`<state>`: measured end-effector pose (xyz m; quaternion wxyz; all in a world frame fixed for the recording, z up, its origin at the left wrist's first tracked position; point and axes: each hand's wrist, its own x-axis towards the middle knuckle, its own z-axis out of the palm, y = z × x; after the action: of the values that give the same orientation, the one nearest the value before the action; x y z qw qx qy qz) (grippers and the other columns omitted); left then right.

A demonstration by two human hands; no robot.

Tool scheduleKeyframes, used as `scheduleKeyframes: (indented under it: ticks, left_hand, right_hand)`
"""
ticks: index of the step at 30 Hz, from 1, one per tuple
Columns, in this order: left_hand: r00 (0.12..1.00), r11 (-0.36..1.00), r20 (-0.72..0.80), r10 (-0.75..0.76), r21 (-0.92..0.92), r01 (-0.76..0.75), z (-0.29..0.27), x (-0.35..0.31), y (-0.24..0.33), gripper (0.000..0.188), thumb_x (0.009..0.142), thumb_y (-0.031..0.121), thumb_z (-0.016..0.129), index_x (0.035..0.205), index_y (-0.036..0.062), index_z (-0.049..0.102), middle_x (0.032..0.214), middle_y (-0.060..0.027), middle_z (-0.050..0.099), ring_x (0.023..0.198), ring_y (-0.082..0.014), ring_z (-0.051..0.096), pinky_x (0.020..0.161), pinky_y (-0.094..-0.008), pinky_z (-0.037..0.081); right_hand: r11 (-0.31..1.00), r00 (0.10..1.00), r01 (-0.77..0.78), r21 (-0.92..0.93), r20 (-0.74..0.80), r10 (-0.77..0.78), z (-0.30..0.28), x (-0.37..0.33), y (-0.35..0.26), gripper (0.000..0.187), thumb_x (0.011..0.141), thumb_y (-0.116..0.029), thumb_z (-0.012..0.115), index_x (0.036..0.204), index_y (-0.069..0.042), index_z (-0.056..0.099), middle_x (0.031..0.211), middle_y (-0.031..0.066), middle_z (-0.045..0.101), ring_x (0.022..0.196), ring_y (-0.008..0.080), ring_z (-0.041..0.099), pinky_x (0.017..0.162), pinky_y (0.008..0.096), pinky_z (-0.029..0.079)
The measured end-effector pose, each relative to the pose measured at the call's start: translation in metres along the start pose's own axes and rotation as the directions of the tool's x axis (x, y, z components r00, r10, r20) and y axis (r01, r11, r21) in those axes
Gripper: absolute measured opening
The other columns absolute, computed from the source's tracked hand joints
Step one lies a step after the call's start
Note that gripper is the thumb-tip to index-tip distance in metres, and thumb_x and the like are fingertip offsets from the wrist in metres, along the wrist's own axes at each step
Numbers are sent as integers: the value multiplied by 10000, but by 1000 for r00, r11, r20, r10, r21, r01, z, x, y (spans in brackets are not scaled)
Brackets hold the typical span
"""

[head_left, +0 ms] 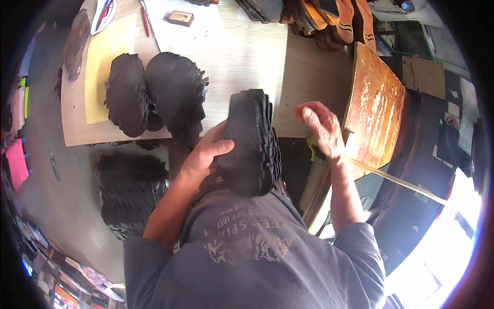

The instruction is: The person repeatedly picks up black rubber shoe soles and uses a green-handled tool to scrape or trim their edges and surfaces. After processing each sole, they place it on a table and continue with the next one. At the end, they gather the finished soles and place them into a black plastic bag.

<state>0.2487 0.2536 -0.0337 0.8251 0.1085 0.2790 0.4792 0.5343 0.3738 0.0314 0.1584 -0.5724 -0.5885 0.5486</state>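
Note:
My left hand [207, 153] is closed around the left side of a thick stack of black sole-shaped pieces [248, 139], its thumb lying on the top piece. The stack is held upright in front of my chest, and layered, uneven edges show along its right side. My right hand [324, 126] is raised to the right of the stack, apart from it. Its fingers are loosely bent, with nothing visible in them. On the table lie two more piles of black pieces, a left pile [126, 95] and a right pile [175, 90], side by side.
The pale wooden table [303, 77] bears a yellow sheet [100, 77], a red pen [144, 21] and a small wooden block [181, 18]. Brown and orange shoe parts [319, 15] crowd the back right. A worn wooden board [373, 103] stands at right. More black pieces [131, 188] sit lower left.

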Motion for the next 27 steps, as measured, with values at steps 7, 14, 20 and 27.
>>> scheduleKeyframes:
  ticks: [7,14,20,27]
  left_hand:
    - [992,924,-57,114,-360,-127,-25,-69,-25,776,819,354,752,1441,-25,483,1321,-167,644,1214,-310,625,1060,-426,489]
    - [897,854,-171,408,-276,-441,-51,-139,-29,875,829,544,799,1426,-20,499,1327,-138,628,1208,-275,622,1062,-414,489]
    - [609,548,-173,774,-301,-781,-87,-196,-3,943,940,582,646,1602,23,275,1490,-161,529,1282,-319,590,1138,-506,439]
    - [348,281,-338,875,-232,-931,-123,-276,0,594,1004,458,603,1484,118,520,1513,-69,535,1380,-306,484,1192,-492,342]
  right_hand:
    - [215,933,-4,-977,74,353,-5,4,78,418,872,-385,729,978,18,762,982,231,747,976,373,730,871,464,575]
    - [181,854,18,-983,109,508,8,-7,75,436,818,-430,774,935,-10,773,924,206,752,932,348,739,819,462,573]
    - [738,859,-48,-673,350,375,53,-77,1,275,854,-263,789,930,-15,701,802,111,681,779,172,657,740,355,525]
    - [957,918,137,-257,396,-25,121,-165,-97,308,960,-248,729,1122,11,685,858,94,748,792,195,723,753,321,568]
